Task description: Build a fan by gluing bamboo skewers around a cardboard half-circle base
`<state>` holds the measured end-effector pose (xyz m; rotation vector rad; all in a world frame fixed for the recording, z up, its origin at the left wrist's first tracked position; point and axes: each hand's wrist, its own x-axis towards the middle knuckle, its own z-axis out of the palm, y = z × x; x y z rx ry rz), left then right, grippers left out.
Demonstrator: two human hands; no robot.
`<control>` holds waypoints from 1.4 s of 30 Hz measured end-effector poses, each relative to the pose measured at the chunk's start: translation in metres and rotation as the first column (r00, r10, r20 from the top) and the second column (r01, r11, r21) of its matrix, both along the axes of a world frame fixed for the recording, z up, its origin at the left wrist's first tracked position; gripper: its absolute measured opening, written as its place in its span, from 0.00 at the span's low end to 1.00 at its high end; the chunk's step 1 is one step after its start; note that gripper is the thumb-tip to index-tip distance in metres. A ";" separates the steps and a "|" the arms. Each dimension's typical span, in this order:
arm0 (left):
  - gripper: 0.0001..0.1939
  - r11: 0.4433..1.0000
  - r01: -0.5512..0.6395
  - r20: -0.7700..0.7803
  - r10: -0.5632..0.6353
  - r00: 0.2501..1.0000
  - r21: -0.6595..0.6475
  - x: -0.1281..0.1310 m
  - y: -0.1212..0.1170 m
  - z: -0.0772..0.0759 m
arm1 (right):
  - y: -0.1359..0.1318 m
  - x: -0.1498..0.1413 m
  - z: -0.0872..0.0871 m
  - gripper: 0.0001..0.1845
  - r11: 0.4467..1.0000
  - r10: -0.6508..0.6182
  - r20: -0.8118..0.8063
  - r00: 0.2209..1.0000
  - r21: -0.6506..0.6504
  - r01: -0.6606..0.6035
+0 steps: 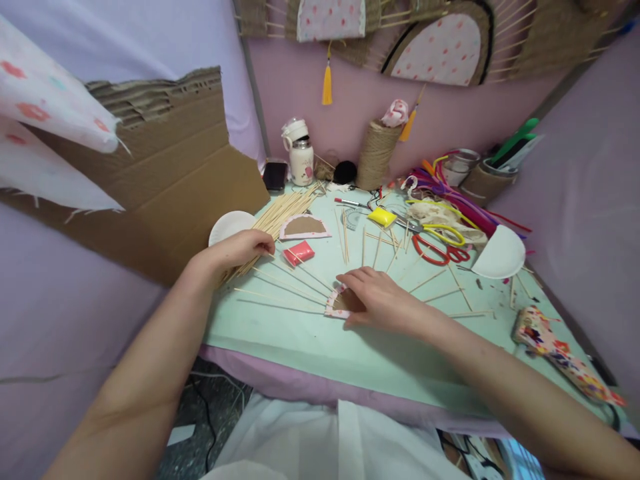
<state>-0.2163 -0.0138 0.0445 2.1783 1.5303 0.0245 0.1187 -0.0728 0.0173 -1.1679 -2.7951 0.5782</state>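
Observation:
My right hand (377, 300) lies over a small cardboard half-circle (351, 303) edged with pink-dotted cloth, fingers at its curved side and thumb near its straight edge. Thin wooden sticks (280, 295) fan out from this piece to the left; others show beyond my right hand. My left hand (250, 247) is closed, its fingers pinched at the outer end of one stick, above a loose bundle of sticks (283, 212). A second cloth-edged half-circle (305, 227) and a red packet (299, 253) lie just right of my left hand.
Red-handled scissors (433, 252), a yellow packet (383, 217) and a cut white paper plate (500, 252) lie to the right. A patterned glue gun (560, 353) rests near the right edge. Behind stand a bottle (301, 163) and a twine spool (375, 155); cardboard (165, 180) leans left.

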 end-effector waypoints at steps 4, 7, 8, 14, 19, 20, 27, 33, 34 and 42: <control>0.14 0.999 -0.053 0.060 0.053 0.997 -0.010 0.000 -0.001 0.003 | -0.005 -0.001 -0.008 0.40 1.000 -0.019 -0.016 1.000 0.022 0.019; 0.14 0.998 -0.064 0.083 0.064 0.995 0.004 0.000 -0.001 0.004 | -0.009 -0.001 -0.008 0.40 0.999 -0.037 -0.018 0.999 0.014 0.038; 0.14 0.998 -0.066 0.089 0.065 0.994 0.007 0.000 -0.001 0.003 | -0.009 -0.001 -0.007 0.40 0.999 -0.040 -0.018 0.999 0.011 0.040; 0.13 0.994 -0.102 0.147 0.095 0.985 0.040 0.000 0.000 -0.001 | -0.005 -0.006 0.003 0.30 0.998 -0.068 -0.066 0.996 -0.022 0.066; 0.12 0.993 -0.100 0.176 0.088 0.980 0.061 -0.001 0.004 -0.002 | 0.010 -0.034 0.009 0.13 0.986 -0.159 -0.059 0.986 -0.059 0.155; 0.12 0.993 -0.097 0.178 0.085 0.980 0.062 0.000 0.005 -0.001 | 0.013 -0.040 0.009 0.13 0.983 -0.174 -0.054 0.983 -0.066 0.170; 0.11 0.994 -0.100 0.191 0.090 0.978 0.047 0.004 0.010 -0.002 | 0.022 -0.048 0.003 0.18 0.985 -0.170 0.012 0.985 0.021 0.169; 0.11 0.994 -0.087 0.199 0.073 0.977 0.063 0.005 0.010 -0.001 | 0.024 -0.035 -0.005 0.15 0.987 -0.156 0.062 0.986 0.052 0.153; 0.11 0.994 -0.087 0.200 0.073 0.977 0.067 0.005 0.010 -0.001 | 0.025 -0.033 -0.007 0.15 0.985 -0.165 0.059 0.985 0.054 0.162; 0.11 0.994 -0.097 0.224 0.081 0.971 0.059 0.013 0.009 0.001 | 0.030 -0.022 -0.015 0.15 0.974 -0.221 0.079 0.972 0.072 0.215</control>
